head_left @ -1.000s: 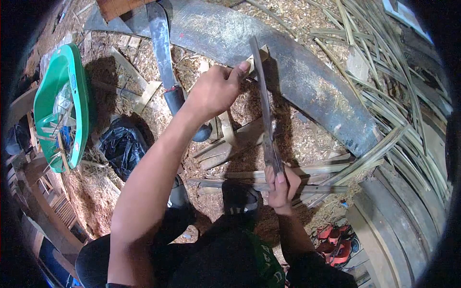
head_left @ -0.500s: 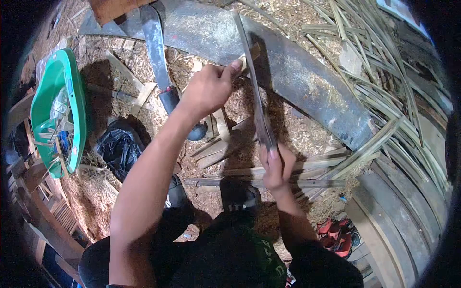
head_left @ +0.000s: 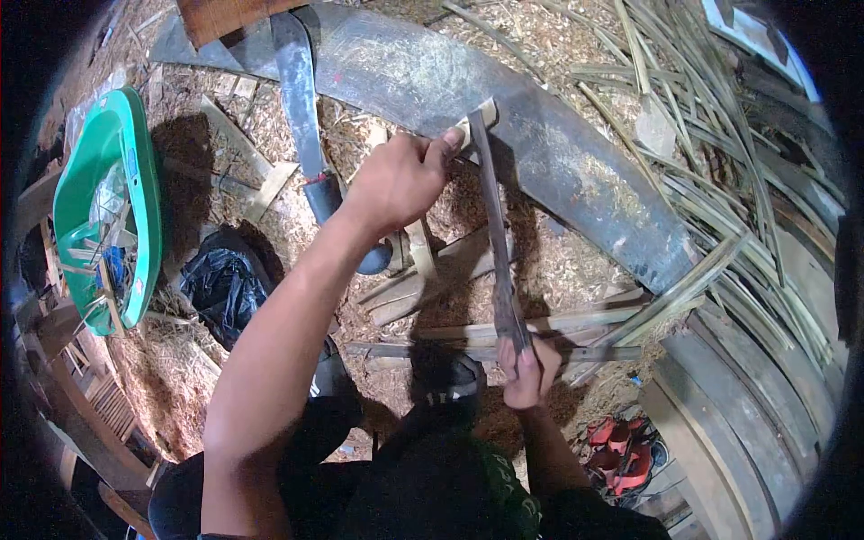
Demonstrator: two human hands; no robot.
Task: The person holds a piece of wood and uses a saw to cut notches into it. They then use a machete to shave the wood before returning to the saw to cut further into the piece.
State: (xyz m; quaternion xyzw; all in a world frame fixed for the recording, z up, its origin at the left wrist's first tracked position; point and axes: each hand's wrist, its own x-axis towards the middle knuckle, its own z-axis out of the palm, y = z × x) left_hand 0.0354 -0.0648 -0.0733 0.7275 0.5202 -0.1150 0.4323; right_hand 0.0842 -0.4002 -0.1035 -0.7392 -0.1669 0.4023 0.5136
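Dark bar's direction: We see a long, narrow, dark grey-brown bar [head_left: 494,207] with its long axis running away from the wearer, leaning slightly left; the far tip points toward a wide, curved, dark-grey board [head_left: 589,166].
Pale piece's direction: A short, flat, pale-wood piece [head_left: 489,112] slants up and to the right, crosswise to the bar.
Between the hands: We find the bar spanning the gap, its near end in the right hand [head_left: 533,371] and its far end just beyond the left hand's [head_left: 396,183] thumb, over the pale piece; whether the two press together, we cannot tell.
Right-hand grip: Fingers curl around the bar's near end, the thumb along it.
Left-hand grip: Thumb and bent fingers pinch the pale piece, whose end juts out past the bar.
Bar's look: Straight and slim at the far end, it turns broader and rougher toward the right hand.
Pale piece's look: Light tan, with a blunt end.
Around them: To the left we note a broad-bladed knife with a dark handle [head_left: 300,99], a crumpled black plastic bag [head_left: 225,281] and a green plastic tub [head_left: 141,189]; to the right, a heap of long, thin, greenish-tan strips [head_left: 733,153]. Shavings litter the ground.
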